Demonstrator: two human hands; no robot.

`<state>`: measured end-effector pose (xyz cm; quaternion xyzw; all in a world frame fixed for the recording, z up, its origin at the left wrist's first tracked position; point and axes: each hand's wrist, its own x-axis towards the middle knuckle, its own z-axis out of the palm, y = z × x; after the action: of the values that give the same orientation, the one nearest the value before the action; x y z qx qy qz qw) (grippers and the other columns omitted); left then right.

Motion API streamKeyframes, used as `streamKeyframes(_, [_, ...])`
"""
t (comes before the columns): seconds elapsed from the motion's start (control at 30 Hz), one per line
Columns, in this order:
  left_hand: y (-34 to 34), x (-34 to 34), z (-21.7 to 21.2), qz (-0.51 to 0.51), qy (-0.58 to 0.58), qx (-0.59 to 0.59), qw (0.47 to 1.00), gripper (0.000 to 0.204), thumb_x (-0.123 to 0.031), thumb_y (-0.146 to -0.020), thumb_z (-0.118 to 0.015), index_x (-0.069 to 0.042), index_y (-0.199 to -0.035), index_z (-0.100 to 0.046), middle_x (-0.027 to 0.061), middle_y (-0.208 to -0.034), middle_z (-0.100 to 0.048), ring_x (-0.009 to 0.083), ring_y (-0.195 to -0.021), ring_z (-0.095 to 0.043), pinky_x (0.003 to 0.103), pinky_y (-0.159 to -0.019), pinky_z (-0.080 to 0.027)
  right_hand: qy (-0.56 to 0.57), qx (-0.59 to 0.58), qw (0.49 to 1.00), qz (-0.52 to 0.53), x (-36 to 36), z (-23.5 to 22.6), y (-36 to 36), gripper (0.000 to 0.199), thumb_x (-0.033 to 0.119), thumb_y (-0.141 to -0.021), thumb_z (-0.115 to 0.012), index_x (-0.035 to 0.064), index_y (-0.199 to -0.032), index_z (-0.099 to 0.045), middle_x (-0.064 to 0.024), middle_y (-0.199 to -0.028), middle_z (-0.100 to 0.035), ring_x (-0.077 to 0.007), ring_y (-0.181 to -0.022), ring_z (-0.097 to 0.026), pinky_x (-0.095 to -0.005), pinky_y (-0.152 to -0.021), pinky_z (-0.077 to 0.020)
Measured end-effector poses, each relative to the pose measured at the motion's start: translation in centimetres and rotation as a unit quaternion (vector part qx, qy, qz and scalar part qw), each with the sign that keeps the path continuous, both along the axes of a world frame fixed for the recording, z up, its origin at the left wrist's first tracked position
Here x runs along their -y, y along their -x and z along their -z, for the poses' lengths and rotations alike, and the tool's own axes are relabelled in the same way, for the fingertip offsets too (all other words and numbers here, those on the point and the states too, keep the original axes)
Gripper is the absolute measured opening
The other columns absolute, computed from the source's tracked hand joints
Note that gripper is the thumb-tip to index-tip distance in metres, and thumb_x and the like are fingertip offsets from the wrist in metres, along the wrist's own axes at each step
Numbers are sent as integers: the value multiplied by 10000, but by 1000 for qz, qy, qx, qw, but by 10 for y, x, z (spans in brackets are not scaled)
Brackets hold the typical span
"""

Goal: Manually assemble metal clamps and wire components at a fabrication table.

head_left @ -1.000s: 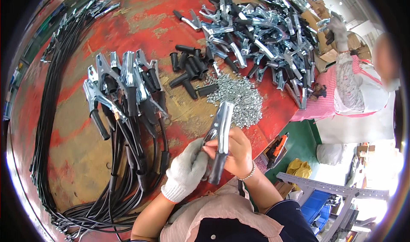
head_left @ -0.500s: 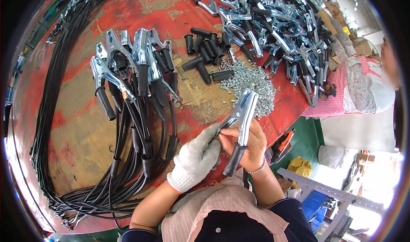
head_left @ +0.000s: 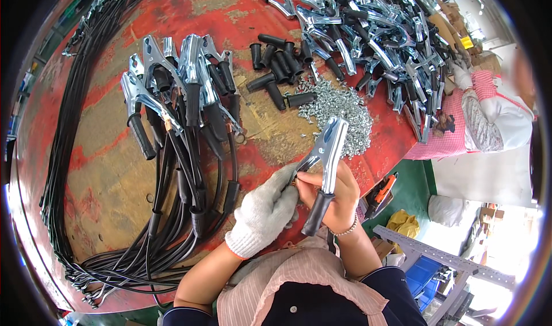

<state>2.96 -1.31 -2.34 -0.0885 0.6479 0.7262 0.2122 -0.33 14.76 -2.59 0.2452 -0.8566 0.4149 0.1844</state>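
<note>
My right hand (head_left: 336,196), bare with a bead bracelet, grips a metal clamp (head_left: 329,153) by its black-sleeved handle, jaws pointing away from me. My left hand (head_left: 265,211), in a white knit glove, pinches the clamp's lower handle end beside the right fingers. Both hands hover over the near edge of the worn red table (head_left: 103,176). Just beyond the clamp's jaws lies a heap of small silver screws (head_left: 345,110).
Finished clamps with black cables (head_left: 184,96) lie left of centre. Loose black handle sleeves (head_left: 276,67) sit behind the screws, a big pile of bare metal clamps (head_left: 379,33) at far right. Bundled black cables (head_left: 69,125) curve along the left rim. Another person (head_left: 489,113) works at right.
The clamp has tilted further to the right and my view has shifted; both hands keep hold of it near the table's edge.
</note>
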Motion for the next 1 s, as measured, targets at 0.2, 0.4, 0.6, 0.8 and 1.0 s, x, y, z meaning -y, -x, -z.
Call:
streamKeyframes(0.2, [1, 0, 0, 5, -2, 2, 1000, 365, -63, -960, -473, 29, -1312, -492, 36, -919, -620, 60, -728, -568, 225, -628, -484, 31, 79, 996, 19, 4, -3, 1, 248, -23, -654, -821, 50, -874, -735, -60, -801, -596, -176, -697, -588, -290, -627, -469])
streamKeyframes(0.4, [1, 2, 1, 8, 1, 4, 1000, 395, -136, -967, -503, -25, -1346, -494, 48, -699, -631, 88, -584, -607, 257, -556, -519, 19, 72, 997, 25, 3, 1, 1, 241, 14, -658, -842, 43, -869, -729, -58, -818, -591, -174, -694, -587, -280, -595, -467])
streamKeyframes(0.6, [3, 2, -5, 12, 5, 2, 1000, 360, -87, -965, -471, 27, -1305, -500, 55, -956, -623, 76, -809, -569, 230, -712, -483, 15, 48, 999, 11, 4, -6, 1, 240, 14, -662, -839, 48, -872, -728, -61, -825, -584, -178, -705, -588, -292, -606, -462])
streamKeyframes(0.8, [1, 1, 0, -9, 0, -28, 1000, 391, -119, -960, -500, -4, -1334, -498, 50, -728, -631, 82, -591, -601, 250, -558, -518, -5, 9, 1000, 11, 1, 1, 2, 255, 31, -659, -843, 55, -886, -730, -65, -819, -579, -197, -709, -579, -306, -622, -458])
streamKeyframes(1.0, [4, 3, -9, 9, 1, 23, 1000, 377, -70, -957, -478, 45, -1315, -481, 33, -900, -613, 64, -759, -554, 223, -658, -473, -50, -68, 995, -48, -12, -3, 7, 320, 121, -626, -840, 99, -929, -739, -26, -798, -588, -218, -646, -553, -327, -571, -449])
